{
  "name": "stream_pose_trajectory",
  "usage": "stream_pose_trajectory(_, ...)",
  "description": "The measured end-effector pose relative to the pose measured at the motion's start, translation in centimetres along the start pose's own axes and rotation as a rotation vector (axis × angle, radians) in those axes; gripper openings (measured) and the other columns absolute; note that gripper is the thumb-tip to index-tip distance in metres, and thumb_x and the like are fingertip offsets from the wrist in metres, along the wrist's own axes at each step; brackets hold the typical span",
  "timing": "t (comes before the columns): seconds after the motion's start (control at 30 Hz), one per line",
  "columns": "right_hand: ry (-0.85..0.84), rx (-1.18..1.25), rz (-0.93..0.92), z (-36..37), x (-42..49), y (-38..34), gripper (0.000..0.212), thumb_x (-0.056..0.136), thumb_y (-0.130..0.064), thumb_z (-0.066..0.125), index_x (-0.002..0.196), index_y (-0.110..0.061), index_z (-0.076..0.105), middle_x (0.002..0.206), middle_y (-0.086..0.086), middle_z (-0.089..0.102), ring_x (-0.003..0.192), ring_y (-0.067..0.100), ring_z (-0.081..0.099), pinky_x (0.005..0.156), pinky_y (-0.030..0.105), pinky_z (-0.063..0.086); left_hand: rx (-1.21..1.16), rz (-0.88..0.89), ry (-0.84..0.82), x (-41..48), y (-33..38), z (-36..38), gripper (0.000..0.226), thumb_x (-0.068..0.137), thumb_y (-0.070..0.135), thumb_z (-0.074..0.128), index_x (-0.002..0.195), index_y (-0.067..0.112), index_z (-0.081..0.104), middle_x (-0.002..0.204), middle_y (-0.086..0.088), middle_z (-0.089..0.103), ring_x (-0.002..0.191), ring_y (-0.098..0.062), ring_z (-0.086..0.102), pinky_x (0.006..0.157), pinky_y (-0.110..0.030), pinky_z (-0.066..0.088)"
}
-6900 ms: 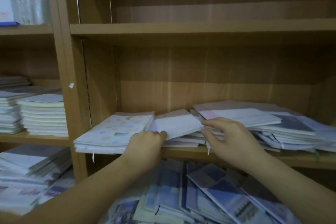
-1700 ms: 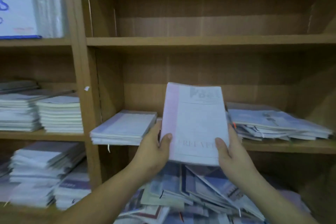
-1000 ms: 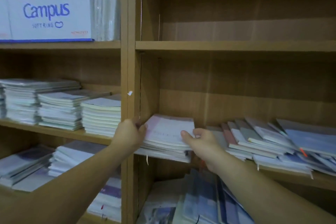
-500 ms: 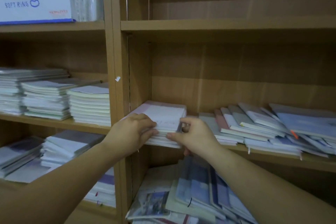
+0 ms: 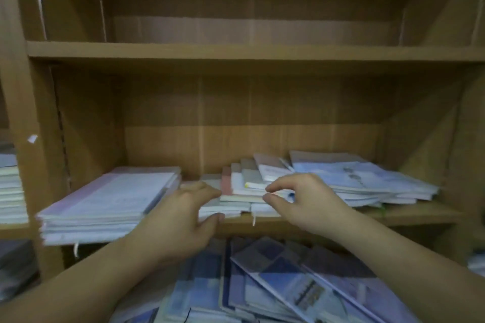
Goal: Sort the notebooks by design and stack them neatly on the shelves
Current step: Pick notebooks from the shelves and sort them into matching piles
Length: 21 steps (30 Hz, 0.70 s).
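Wooden shelf [image 5: 420, 214] | fanned notebooks [image 5: 249, 181] lie beside squared stack [image 5: 105, 199] | left hand [image 5: 181, 220], right hand [image 5: 309, 202]: fingers spread, gripping nothing, positioned to gather loose edges.

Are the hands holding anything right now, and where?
Cannot tell for sure: left hand and right hand both bracket front edges of the fanned notebooks, thumb below, fingers above; neither grip looks closed.

Dim warm light, motion blur, bowed edges
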State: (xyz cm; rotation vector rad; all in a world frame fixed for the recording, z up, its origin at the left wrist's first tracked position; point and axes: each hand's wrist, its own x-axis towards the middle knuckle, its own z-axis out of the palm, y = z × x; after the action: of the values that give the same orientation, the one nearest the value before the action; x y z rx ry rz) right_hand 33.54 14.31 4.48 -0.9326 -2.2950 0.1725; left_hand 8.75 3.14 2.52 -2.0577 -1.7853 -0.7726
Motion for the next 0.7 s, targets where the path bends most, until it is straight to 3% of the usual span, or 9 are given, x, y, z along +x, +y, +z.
stream_pose_trajectory(0.1, 0.086, -0.082, 0.073, -3.0, -2.0, 6.3, 0.036, 0.088, -0.054, 0.063, 0.107, -0.026, 0.077, 0.109, -0.014, 0.074, 0.106, 0.007, 0.066, 0.094, 0.031, 0.053, -0.267, -0.098, -0.007, 3.3, 3.0, 3.8, 0.042, 0.089, 0.046, 0.066, 0.126, 0.025, 0.067, 0.116, 0.014, 0.066, 0.097, 0.003, 0.061, 0.089, -0.015, 0.049)
stream_pose_trajectory(0.17, 0.168, -0.141, 0.133, -4.9, -3.5, 10.5, 0.045, 0.086, -0.059, 0.062, 0.113, -0.026, 0.075, 0.119, -0.013, 0.071, 0.118, 0.01, 0.063, 0.102, 0.033, 0.05, -0.431, -0.192, -0.006, 5.7, 5.3, 6.1, 0.033, 0.091, 0.038, 0.071, 0.121, 0.023, 0.069, 0.109, 0.016, 0.069, 0.093, 0.005, 0.064, 0.083, -0.015, 0.051)
stream_pose_trajectory(0.2, 0.174, -0.162, 0.172, -5.7, -4.3, 12.1, 0.049, 0.087, -0.06, 0.063, 0.121, -0.027, 0.072, 0.128, -0.012, 0.067, 0.128, 0.01, 0.057, 0.107, 0.034, 0.046, -0.508, -0.235, -0.019, 6.8, 6.5, 7.3, 0.03, 0.092, 0.034, 0.071, 0.119, 0.021, 0.07, 0.103, 0.015, 0.07, 0.09, 0.004, 0.065, 0.082, -0.013, 0.052)
stream_pose_trajectory(0.27, 0.119, -0.174, 0.232, -7.0, -5.5, 14.7, 0.059, 0.087, -0.066, 0.061, 0.137, -0.033, 0.061, 0.146, -0.011, 0.054, 0.145, 0.009, 0.038, 0.115, 0.035, 0.039, -0.678, -0.31, -0.05, 8.9, 8.9, 9.1, 0.033, 0.092, 0.033, 0.072, 0.122, 0.018, 0.068, 0.093, 0.008, 0.072, 0.085, -0.006, 0.07, 0.084, -0.026, 0.058)
stream_pose_trajectory(0.33, 0.073, -0.208, 0.25, -7.3, -6.1, 16.1, 0.068, 0.085, -0.076, 0.052, 0.143, -0.041, 0.052, 0.156, -0.006, 0.044, 0.151, 0.012, 0.027, 0.119, 0.037, 0.032, -0.778, -0.379, -0.079, 11.2, 11.0, 10.3, 0.04, 0.094, 0.036, 0.069, 0.128, 0.016, 0.061, 0.089, -0.001, 0.073, 0.077, -0.016, 0.073, 0.074, -0.033, 0.061)
stream_pose_trajectory(0.43, 0.147, -0.248, 0.239, -6.6, -6.3, 17.5, 0.07, 0.082, -0.086, 0.038, 0.136, -0.045, 0.058, 0.147, -0.007, 0.055, 0.144, 0.013, 0.039, 0.118, 0.036, 0.032, -0.857, -0.492, -0.082, 14.1, 13.4, 11.4, 0.047, 0.099, 0.035, 0.064, 0.136, 0.008, 0.053, 0.094, -0.013, 0.074, 0.067, -0.021, 0.073, 0.063, -0.029, 0.06)
stream_pose_trajectory(0.57, 0.27, -0.067, 0.242, -6.5, -6.4, 18.7, 0.049, 0.082, -0.079, 0.054, 0.114, -0.046, 0.071, 0.114, -0.023, 0.061, 0.122, 0.002, 0.053, 0.101, 0.031, 0.045, -0.967, -0.623, -0.017, 16.4, 14.7, 12.5, 0.033, 0.096, 0.031, 0.069, 0.1, -0.001, 0.066, 0.09, -0.025, 0.074, 0.068, -0.03, 0.071, 0.066, -0.039, 0.063)
stream_pose_trajectory(0.63, 0.263, 0.014, 0.25, -6.6, -6.7, 19.1, 0.038, 0.082, -0.07, 0.062, 0.11, -0.046, 0.073, 0.114, -0.024, 0.063, 0.12, -0.005, 0.053, 0.1, 0.029, 0.045, -1.056, -0.713, -0.047, 16.6, 15.0, 12.5, 0.029, 0.095, 0.027, 0.07, 0.099, -0.002, 0.067, 0.071, -0.019, 0.067, 0.049, -0.022, 0.058, 0.05, -0.03, 0.05)
stream_pose_trajectory(0.7, 0.237, 0.141, 0.284, -7.3, -7.0, 19.7, 0.033, 0.084, -0.064, 0.065, 0.11, -0.046, 0.074, 0.118, -0.026, 0.065, 0.125, -0.007, 0.051, 0.106, 0.03, 0.043, -1.169, -0.79, -0.112, 16.8, 15.0, 12.1, 0.024, 0.094, 0.02, 0.07, 0.102, -0.003, 0.064, 0.07, -0.013, 0.056, 0.046, -0.017, 0.043, 0.041, -0.022, 0.033)
